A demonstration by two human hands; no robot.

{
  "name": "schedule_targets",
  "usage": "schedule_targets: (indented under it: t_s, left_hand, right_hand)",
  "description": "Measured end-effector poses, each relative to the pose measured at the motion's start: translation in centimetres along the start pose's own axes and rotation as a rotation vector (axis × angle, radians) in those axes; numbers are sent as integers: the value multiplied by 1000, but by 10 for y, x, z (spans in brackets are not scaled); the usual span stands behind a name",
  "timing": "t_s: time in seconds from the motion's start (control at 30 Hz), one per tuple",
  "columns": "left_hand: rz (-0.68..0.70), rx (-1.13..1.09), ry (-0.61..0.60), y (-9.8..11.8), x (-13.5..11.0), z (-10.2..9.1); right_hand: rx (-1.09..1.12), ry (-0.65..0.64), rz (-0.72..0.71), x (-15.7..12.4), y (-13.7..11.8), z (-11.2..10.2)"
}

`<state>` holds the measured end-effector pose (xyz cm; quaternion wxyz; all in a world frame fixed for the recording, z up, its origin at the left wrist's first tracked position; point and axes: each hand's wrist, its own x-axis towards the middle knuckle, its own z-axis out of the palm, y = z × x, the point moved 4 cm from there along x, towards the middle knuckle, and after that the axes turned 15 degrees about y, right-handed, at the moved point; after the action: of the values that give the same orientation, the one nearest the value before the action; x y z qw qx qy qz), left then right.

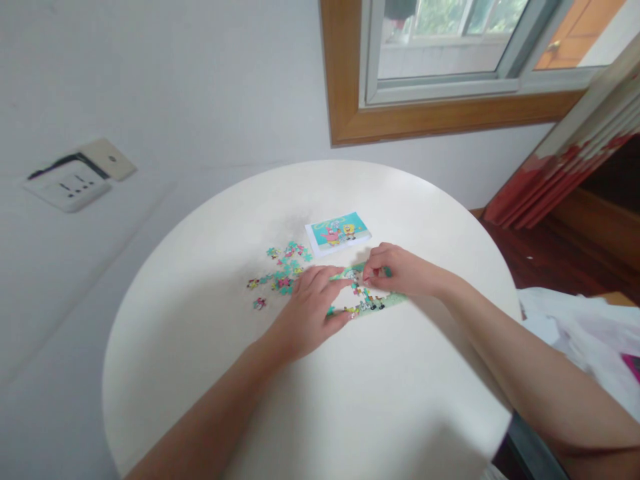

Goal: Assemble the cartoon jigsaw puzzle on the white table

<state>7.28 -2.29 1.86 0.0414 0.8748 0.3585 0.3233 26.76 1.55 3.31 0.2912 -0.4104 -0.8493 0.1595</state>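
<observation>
A partly assembled jigsaw puzzle lies on the white round table, with a green border and a white gap inside it. My left hand rests over its left side, fingers spread, thumb at the near edge. At the puzzle's right part, my right hand has its thumb and fingertips pinched together; whatever is between them is too small to make out. Loose puzzle pieces in teal, pink and yellow are scattered left of my left hand. Behind the puzzle lies a picture card with a pink and a yellow cartoon figure.
The round table stands against a white wall with a socket. A wood-framed window is above its far side. Red and white curtains hang at the right, and white plastic bags lie beside the table.
</observation>
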Motion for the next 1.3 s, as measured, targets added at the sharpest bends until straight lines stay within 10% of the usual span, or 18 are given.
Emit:
schedule_targets:
  t_s: [0.4,0.67,1.3]
  left_hand:
    - [-492,395,263,-99,-5,-103]
    - [-499,415,-103,-126,-25,-82]
    - [-489,500,-154,-126,-27,-63]
  right_hand:
    - [-88,98,105,3,7,-5]
    - [-78,123,130,2,12,-5]
    - [-75,117,120,2,11,-4]
